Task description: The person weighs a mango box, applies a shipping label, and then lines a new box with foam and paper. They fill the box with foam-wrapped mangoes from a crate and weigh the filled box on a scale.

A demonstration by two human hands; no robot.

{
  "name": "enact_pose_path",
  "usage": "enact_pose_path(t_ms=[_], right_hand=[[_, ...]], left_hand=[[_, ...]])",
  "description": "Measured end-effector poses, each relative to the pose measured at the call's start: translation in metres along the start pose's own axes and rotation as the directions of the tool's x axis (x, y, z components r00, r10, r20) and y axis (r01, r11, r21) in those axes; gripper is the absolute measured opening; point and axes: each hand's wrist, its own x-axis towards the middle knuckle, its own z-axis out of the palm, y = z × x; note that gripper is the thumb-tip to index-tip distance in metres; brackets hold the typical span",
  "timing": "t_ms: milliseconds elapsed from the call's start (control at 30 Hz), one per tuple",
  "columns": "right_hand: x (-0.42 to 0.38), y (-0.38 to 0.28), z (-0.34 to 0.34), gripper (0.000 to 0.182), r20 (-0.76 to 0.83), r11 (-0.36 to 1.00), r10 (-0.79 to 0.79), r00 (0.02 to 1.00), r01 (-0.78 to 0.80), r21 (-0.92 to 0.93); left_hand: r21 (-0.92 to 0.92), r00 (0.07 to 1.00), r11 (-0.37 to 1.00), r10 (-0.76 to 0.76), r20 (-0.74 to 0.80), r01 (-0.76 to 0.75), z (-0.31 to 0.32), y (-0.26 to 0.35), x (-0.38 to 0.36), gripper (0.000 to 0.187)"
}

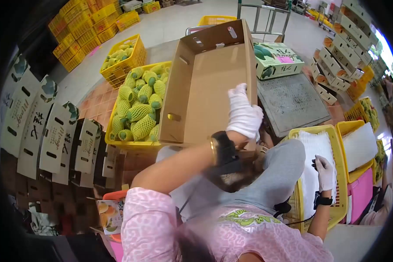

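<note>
An open, empty cardboard box (214,83) stands tilted in front of me. My left hand (244,114), in a white glove, is closed at its right wall, fingers towards the inside. Left of the box, a yellow crate (137,144) holds mangoes (139,112) in green-yellow foam nets. My right hand (323,172), in a thin pale glove, is over a stack of white sheets (312,148) in another yellow crate (341,174). Its fingers are bent and a little apart, with nothing visible between them; dark spots show near the fingertips.
A printed mango box (278,61) stands behind a grey platform (292,102). Printed cartons (52,139) line the left side; more cartons (345,43) are stacked at the right. Yellow crates (81,28) are piled at the back left. A metal rail (266,19) stands behind.
</note>
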Motion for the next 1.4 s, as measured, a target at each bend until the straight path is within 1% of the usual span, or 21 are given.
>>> enact_pose_path(t_ms=[33, 67, 133, 167, 400, 467, 533, 600, 633, 700, 733, 800, 867, 933, 1000, 1067, 1133, 1200, 1233, 1300, 1400], right_hand=[[-0.006, 0.005, -0.004, 0.026, -0.010, 1.000, 0.030, 0.999, -0.030, 0.001], [-0.011, 0.012, -0.007, 0.026, -0.020, 0.999, 0.042, 0.999, -0.043, -0.007], [-0.018, 0.021, -0.010, 0.027, -0.044, 0.998, 0.059, 0.997, -0.058, 0.027], [-0.023, 0.018, -0.009, 0.027, -0.043, 0.996, 0.085, 0.995, -0.085, 0.005], [-0.018, -0.014, 0.051, 0.029, 0.083, 0.998, -0.027, 0.996, 0.031, -0.053], [-0.014, -0.024, 0.075, 0.032, 0.180, 0.938, -0.257, 0.949, 0.290, -0.191], [-0.021, -0.058, 0.093, 0.038, 0.278, 0.850, -0.321, 0.905, 0.405, -0.338], [-0.022, -0.071, 0.106, 0.050, 0.307, 0.844, -0.180, 0.934, 0.307, -0.441], [-0.023, -0.080, 0.113, 0.055, 0.308, 0.774, -0.101, 0.946, 0.270, -0.573], [-0.020, -0.073, 0.122, 0.067, 0.286, 0.680, -0.005, 0.958, 0.213, -0.702], [-0.019, -0.069, 0.127, 0.067, 0.268, 0.684, 0.000, 0.963, 0.196, -0.702], [-0.020, -0.070, 0.144, 0.063, 0.309, 0.485, 0.008, 0.951, 0.266, -0.833], [-0.017, -0.058, 0.165, 0.049, 0.319, 0.401, 0.062, 0.946, 0.269, -0.876], [-0.012, -0.050, 0.177, 0.044, 0.322, 0.409, 0.004, 0.947, 0.292, -0.864], [-0.005, -0.045, 0.174, 0.044, 0.338, 0.453, -0.052, 0.940, 0.324, -0.831], [-0.005, -0.034, 0.159, 0.043, 0.357, 0.545, -0.372, 0.857, 0.513, -0.663], [-0.002, -0.046, 0.128, 0.031, 0.202, 0.635, -0.459, 0.865, 0.478, -0.607], [0.003, -0.035, 0.088, 0.016, -0.139, 0.756, -0.441, 0.887, 0.283, -0.590], [0.006, -0.019, 0.069, 0.026, -0.292, 0.836, -0.265, 0.919, 0.068, -0.545], [0.015, 0.024, 0.030, 0.025, -0.377, 0.707, -0.055, 0.925, -0.230, -0.669], [0.007, 0.096, 0.009, 0.031, -0.365, 0.511, 0.031, 0.931, -0.329, -0.794]], left_hand=[[0.105, 0.992, 0.990, 0.100, -0.080, -0.091, 0.029, -0.016, -0.005, 0.050], [-0.002, 1.000, 1.000, -0.020, 0.011, 0.020, 0.041, -0.010, -0.008, 0.052], [-0.635, 0.934, 0.700, -0.340, 0.106, 0.327, 0.067, 0.000, -0.018, 0.052], [-0.063, 0.994, 0.993, -0.106, -0.037, 0.104, 0.082, -0.011, -0.026, 0.053], [-0.137, 0.944, 0.935, -0.330, 0.006, 0.328, 0.115, -0.019, -0.065, 0.059], [-0.113, 0.925, 0.920, -0.363, 0.113, 0.375, 0.109, -0.021, -0.055, 0.053], [-0.092, 0.726, 0.838, -0.405, 0.556, 0.538, 0.108, -0.044, -0.045, 0.051], [-0.094, 0.772, 0.907, -0.291, 0.565, 0.410, 0.084, -0.090, -0.035, 0.056], [0.223, 0.857, 0.969, -0.203, 0.473, 0.106, 0.048, -0.089, -0.020, 0.056], [0.586, 0.967, 0.803, -0.222, 0.126, 0.108, 0.003, -0.108, -0.012, 0.068], [0.781, 0.956, 0.623, -0.253, 0.148, 0.044, -0.023, -0.106, -0.006, 0.074], [0.719, 0.865, 0.671, -0.455, 0.209, 0.179, -0.049, -0.153, -0.007, 0.069], [0.278, 0.488, 0.820, -0.532, 0.692, 0.501, -0.064, -0.230, -0.009, 0.063], [0.069, 0.588, 0.886, -0.361, 0.724, 0.458, -0.058, -0.382, -0.016, 0.058], [-0.139, 0.706, 0.755, -0.508, 0.493, 0.640, -0.063, -0.226, -0.035, 0.062], [-0.138, 0.713, 0.732, -0.573, 0.404, 0.667, -0.066, -0.224, -0.038, 0.066], [-0.214, 0.685, 0.660, -0.628, 0.369, 0.720, -0.069, -0.206, -0.041, 0.073], [-0.272, 0.730, 0.678, -0.616, 0.296, 0.683, -0.072, -0.227, -0.044, 0.080], [-0.226, 0.711, 0.675, -0.655, 0.256, 0.703, -0.073, -0.235, -0.044, 0.083], [-0.300, 0.711, 0.645, -0.651, 0.264, 0.702, -0.075, -0.219, -0.043, 0.085], [-0.276, 0.714, 0.659, -0.632, 0.303, 0.700, -0.082, -0.243, -0.041, 0.091]])
